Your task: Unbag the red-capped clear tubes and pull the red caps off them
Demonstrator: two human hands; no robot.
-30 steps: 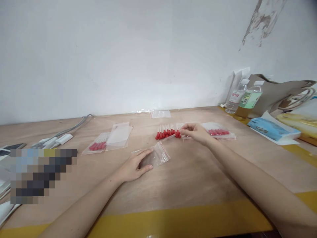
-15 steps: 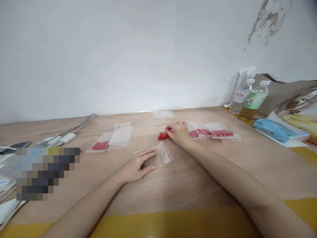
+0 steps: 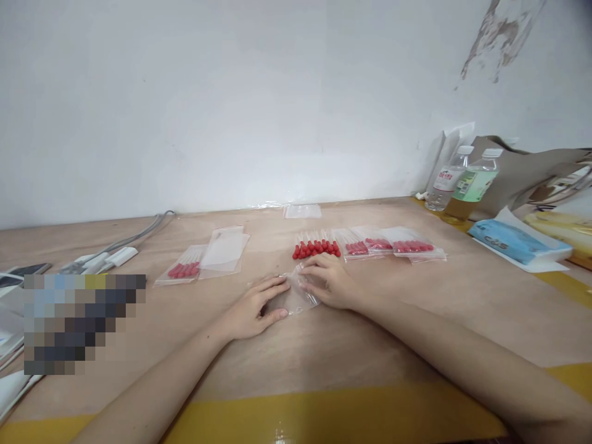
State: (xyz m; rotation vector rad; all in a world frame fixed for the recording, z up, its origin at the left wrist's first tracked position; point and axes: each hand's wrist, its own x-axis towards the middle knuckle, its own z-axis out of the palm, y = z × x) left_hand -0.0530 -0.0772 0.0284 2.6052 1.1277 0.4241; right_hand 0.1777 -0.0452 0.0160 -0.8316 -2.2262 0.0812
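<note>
On one table (image 3: 314,357) bearing two bottles (image 3: 477,184), the left hand (image 3: 253,309) rests loosely on one bag (image 3: 296,298), right hand (image 3: 332,282) touching, grip unclear.

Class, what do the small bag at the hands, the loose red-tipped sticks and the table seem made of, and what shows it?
Small bag: thin, glossy plastic; it is see-through and its creases glint.
Red-tipped sticks: smooth red heads, possibly plastic; the pale shafts are too small to judge.
Table: perhaps wood or wood-look board, from its streaky brown surface.
</note>
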